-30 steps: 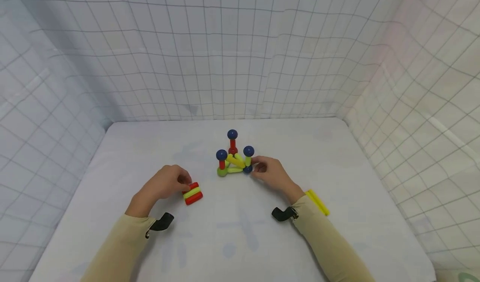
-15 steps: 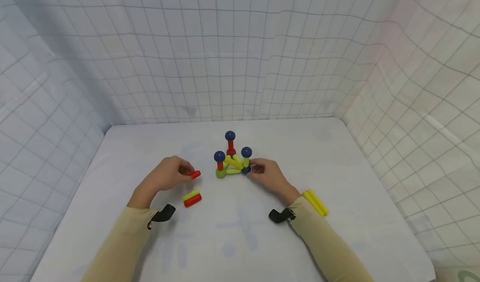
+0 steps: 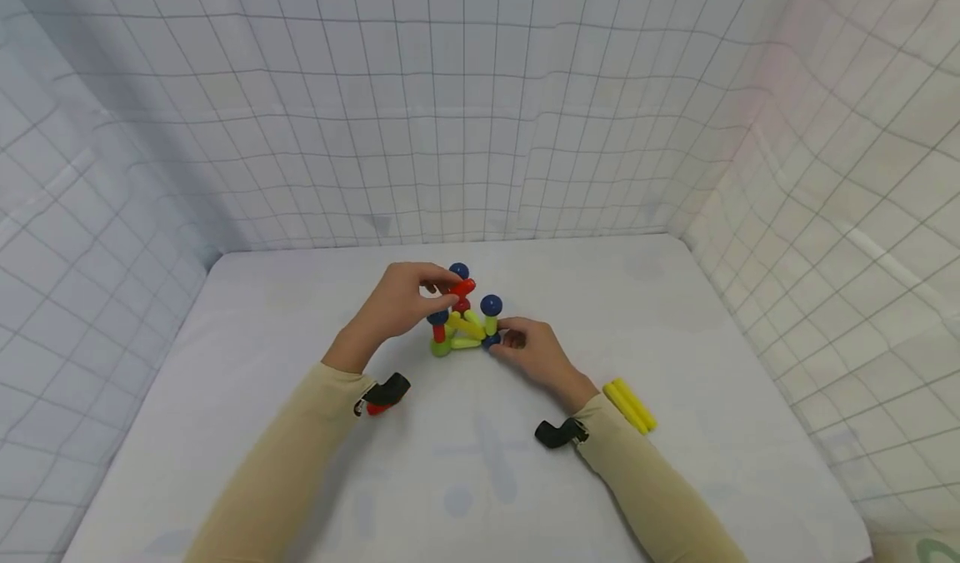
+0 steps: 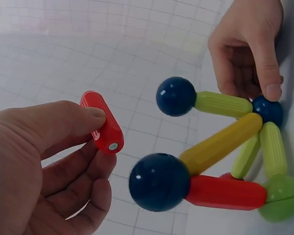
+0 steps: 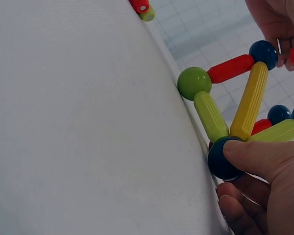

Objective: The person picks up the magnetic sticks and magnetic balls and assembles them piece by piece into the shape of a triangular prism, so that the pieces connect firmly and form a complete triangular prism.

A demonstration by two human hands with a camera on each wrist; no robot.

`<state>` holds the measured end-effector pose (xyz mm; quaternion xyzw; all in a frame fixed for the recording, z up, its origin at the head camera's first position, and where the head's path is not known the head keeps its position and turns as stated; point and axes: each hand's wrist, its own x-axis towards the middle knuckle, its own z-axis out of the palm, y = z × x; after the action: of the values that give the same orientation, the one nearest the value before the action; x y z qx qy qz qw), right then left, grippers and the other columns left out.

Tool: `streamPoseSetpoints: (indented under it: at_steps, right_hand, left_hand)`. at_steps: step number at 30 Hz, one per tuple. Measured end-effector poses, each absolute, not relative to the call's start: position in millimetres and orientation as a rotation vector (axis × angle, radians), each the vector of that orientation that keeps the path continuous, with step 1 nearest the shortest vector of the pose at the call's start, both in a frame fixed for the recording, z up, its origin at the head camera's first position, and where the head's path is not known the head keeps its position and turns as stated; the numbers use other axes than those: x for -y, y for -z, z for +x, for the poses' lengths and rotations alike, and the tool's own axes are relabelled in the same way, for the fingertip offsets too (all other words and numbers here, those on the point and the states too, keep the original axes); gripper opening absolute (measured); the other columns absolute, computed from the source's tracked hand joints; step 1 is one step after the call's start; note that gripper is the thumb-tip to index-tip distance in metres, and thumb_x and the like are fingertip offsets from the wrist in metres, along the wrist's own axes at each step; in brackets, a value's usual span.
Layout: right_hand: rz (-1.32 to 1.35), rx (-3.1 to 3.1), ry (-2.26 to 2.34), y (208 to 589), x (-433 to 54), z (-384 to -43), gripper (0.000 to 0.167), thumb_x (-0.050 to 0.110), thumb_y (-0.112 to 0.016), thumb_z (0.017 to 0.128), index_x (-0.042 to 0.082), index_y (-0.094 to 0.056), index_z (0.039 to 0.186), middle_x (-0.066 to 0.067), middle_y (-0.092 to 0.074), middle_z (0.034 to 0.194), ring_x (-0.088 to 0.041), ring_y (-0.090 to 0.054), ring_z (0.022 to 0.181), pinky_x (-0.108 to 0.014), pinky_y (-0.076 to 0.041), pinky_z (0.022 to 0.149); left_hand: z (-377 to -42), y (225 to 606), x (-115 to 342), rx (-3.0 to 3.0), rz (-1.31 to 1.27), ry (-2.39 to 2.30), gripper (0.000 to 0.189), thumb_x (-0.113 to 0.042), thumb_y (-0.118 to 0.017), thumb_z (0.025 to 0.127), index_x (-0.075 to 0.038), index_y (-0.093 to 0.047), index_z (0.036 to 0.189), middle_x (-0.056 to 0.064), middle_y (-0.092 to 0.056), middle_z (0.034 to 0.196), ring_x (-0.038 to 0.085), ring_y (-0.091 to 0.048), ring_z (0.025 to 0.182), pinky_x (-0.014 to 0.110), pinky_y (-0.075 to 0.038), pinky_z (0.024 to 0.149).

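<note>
The left hand (image 3: 405, 296) is pinching a red rod (image 4: 104, 125) between thumb and fingers, holding it in the air with its metal-tipped end touching nothing. The model (image 3: 468, 327) is standing on the table (image 3: 480, 480), towards the far edge and roughly midway between the left and right edges. The right hand (image 3: 538, 353) is gripping its low blue ball (image 5: 223, 160), thumb on one side, fingers behind.

The left fingers are hovering just beside the near-left top ball (image 4: 159, 182), so a careless knuckle could be knocking that post over. The bright tip is suggesting magnetic joints, which would probably be giving way under a sideways bump. Any twisting of the gripped ball could also be working the slanting yellow rod (image 4: 220, 144) loose.

In the head view, the left hand is partly hiding the far post (image 3: 461, 306), and a black clip (image 3: 386, 390) is covering most of a loose red rod (image 3: 380, 408). Beside that, a lime rod (image 5: 147, 14) is showing only its end in the right wrist view, which is also cropping the left hand.
</note>
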<state>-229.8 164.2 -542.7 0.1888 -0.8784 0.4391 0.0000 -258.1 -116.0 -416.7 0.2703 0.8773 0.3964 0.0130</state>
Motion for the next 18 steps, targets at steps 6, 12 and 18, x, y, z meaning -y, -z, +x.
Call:
streamPoseSetpoints:
  at_steps: [6, 12, 18]
  right_hand:
    - [0.604, 2.741, -1.356, 544.1, -164.9, -230.4, 0.037, 0.017, -0.086, 0.095, 0.005, -0.077, 0.128, 0.004, -0.068, 0.088, -0.014, -0.062, 0.080, -0.032, -0.054, 0.072]
    - [0.616, 2.726, -1.339, 543.8, -163.4, -230.4, 0.035, 0.017, -0.087, 0.094, 0.005, -0.077, 0.126, 0.006, -0.068, 0.086, -0.013, -0.062, 0.079, -0.032, -0.054, 0.072]
    - [0.633, 2.732, -1.350, 542.6, -163.4, -230.0, 0.034, 0.019, -0.086, 0.095, 0.007, -0.078, 0.125, 0.005, -0.068, 0.086, -0.013, -0.062, 0.079, -0.031, -0.054, 0.071]
  left_hand:
    - [-263.6, 427.4, 109.2, -2.736, 0.842, -1.114, 0.024, -0.014, -0.081, 0.099, -0.007, -0.082, 0.122, 0.002, -0.079, 0.111, 0.026, -0.067, 0.100, 0.042, -0.058, 0.088]
    - [-265.8, 428.1, 104.4, -2.711, 0.891, -1.039, 0.019, -0.011, -0.081, 0.098, -0.005, -0.083, 0.116, 0.002, -0.077, 0.102, 0.022, -0.063, 0.087, 0.035, -0.055, 0.073]
    - [-268.2, 429.8, 100.4, -2.697, 0.860, -0.948, 0.017, -0.012, -0.081, 0.098, -0.005, -0.084, 0.113, 0.003, -0.077, 0.105, 0.020, -0.064, 0.088, 0.032, -0.057, 0.077]
